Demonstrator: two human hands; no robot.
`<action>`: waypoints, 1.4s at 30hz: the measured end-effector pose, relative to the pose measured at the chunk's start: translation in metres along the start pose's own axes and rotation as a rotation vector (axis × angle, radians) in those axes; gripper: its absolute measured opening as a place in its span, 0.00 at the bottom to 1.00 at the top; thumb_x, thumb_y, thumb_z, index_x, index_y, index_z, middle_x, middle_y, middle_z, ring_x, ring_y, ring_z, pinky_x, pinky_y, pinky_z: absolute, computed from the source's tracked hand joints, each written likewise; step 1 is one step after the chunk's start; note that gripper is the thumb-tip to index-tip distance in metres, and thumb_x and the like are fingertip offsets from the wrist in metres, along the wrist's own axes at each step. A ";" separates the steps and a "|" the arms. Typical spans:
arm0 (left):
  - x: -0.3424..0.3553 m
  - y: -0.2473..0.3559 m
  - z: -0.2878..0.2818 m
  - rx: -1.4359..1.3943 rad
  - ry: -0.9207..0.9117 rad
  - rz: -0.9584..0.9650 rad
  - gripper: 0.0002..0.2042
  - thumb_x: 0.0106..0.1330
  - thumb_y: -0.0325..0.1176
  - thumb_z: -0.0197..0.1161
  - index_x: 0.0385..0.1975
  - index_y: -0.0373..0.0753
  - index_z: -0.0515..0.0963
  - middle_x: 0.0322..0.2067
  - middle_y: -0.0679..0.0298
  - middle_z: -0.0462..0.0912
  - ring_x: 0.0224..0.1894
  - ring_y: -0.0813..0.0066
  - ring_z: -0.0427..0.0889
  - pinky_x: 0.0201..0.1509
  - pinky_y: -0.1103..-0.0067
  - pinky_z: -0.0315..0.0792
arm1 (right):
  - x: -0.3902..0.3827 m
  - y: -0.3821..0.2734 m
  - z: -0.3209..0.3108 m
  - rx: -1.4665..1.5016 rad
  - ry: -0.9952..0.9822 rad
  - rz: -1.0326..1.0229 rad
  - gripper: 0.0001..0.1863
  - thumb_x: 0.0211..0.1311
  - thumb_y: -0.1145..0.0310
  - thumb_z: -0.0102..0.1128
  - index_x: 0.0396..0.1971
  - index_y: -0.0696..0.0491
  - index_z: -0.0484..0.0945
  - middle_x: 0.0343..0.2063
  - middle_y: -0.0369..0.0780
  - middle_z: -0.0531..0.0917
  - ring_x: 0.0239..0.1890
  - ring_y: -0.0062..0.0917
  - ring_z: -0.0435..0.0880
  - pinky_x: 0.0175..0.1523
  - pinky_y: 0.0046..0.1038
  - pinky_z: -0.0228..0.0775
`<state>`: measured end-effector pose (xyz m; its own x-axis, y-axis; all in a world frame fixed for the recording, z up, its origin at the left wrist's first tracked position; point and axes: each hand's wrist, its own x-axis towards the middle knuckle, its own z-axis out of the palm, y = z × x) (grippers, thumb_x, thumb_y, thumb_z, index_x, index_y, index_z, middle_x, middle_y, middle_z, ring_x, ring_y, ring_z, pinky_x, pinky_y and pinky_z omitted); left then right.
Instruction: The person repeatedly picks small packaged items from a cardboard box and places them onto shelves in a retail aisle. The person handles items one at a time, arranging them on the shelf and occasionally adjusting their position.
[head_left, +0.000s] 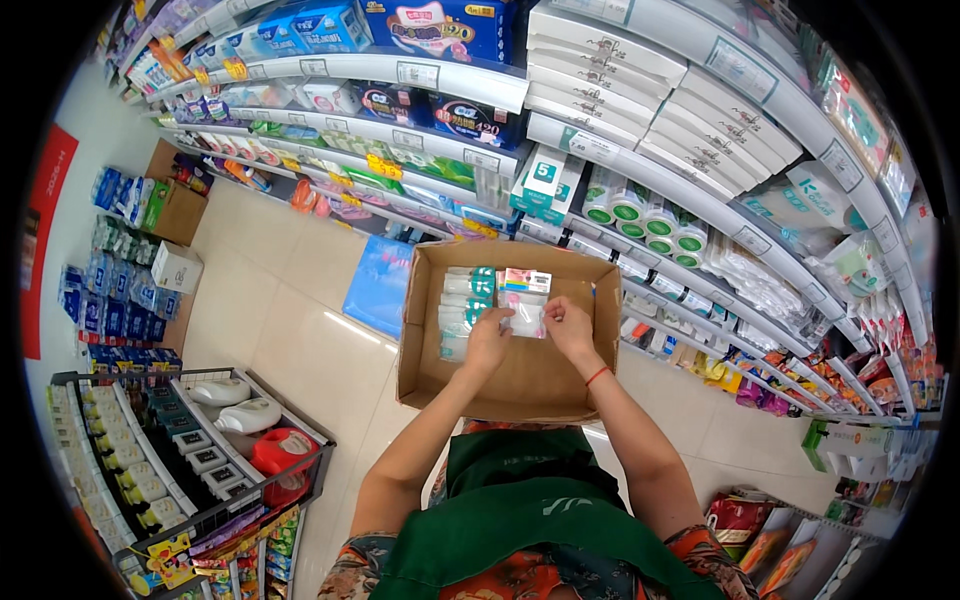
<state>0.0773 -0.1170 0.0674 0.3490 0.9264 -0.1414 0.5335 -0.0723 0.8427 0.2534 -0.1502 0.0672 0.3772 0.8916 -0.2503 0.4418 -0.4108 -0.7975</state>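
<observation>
From my remote station I recorded both bare hands working inside an open cardboard box (520,385) at the centre of the frame. The clear packet (524,318) with pink marks lay inside the box, right of its centre line, between the two hands. The left hand (488,340) was at the packet's left edge, its fingers bent and close together; I could not tell whether they pinched the wrapping. The right hand (570,328) was at the packet's right edge, fingers curled toward the thumb; a firm grip there could not be confirmed either. A red cord (597,376) circled the right wrist. Just above the packet I noted a pack with a multicoloured label (527,281), and to its left a column of teal-labelled packets (462,302). A blue package (378,285) stood left of the box, flat white cartons (605,75) filled a shelf at upper right, and a green apron (530,510) occupied the lower centre.
</observation>
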 end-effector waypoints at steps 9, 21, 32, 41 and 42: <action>-0.005 -0.044 0.037 0.124 -0.016 -0.102 0.22 0.53 0.27 0.66 0.51 0.36 0.75 0.54 0.46 0.71 0.54 0.51 0.74 0.55 0.70 0.73 | 0.012 0.033 0.034 -0.029 -0.053 0.100 0.07 0.50 0.74 0.61 0.32 0.53 0.78 0.29 0.39 0.84 0.35 0.29 0.84 0.42 0.29 0.75; -0.003 -0.028 0.041 0.247 -0.126 -0.148 0.27 0.53 0.36 0.66 0.54 0.31 0.72 0.59 0.36 0.63 0.63 0.44 0.63 0.66 0.67 0.60 | 0.010 0.040 0.028 -0.091 -0.089 0.048 0.12 0.48 0.70 0.66 0.34 0.53 0.79 0.31 0.38 0.84 0.37 0.27 0.83 0.44 0.28 0.74; 0.007 0.026 0.023 0.136 -0.010 0.077 0.27 0.56 0.35 0.66 0.56 0.32 0.70 0.57 0.42 0.69 0.60 0.48 0.68 0.62 0.68 0.65 | 0.000 -0.016 -0.017 0.058 -0.036 -0.041 0.11 0.51 0.69 0.65 0.35 0.55 0.80 0.33 0.40 0.85 0.36 0.28 0.84 0.43 0.28 0.76; 0.027 0.126 -0.013 -0.011 -0.092 0.192 0.27 0.61 0.35 0.63 0.60 0.35 0.67 0.55 0.50 0.74 0.55 0.59 0.76 0.52 0.73 0.73 | -0.008 -0.082 -0.087 0.283 0.094 -0.270 0.10 0.56 0.74 0.60 0.38 0.58 0.77 0.33 0.42 0.84 0.36 0.26 0.84 0.41 0.25 0.77; 0.027 0.138 -0.017 -0.043 -0.083 0.231 0.26 0.62 0.35 0.63 0.60 0.35 0.67 0.55 0.50 0.73 0.56 0.60 0.76 0.52 0.73 0.73 | -0.010 -0.091 -0.096 0.309 0.101 -0.294 0.10 0.56 0.74 0.59 0.38 0.58 0.77 0.33 0.42 0.84 0.36 0.25 0.84 0.41 0.25 0.77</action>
<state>0.1472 -0.0953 0.1884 0.5210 0.8534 0.0174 0.3996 -0.2618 0.8785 0.2875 -0.1397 0.1948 0.3565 0.9327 0.0541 0.2833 -0.0527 -0.9576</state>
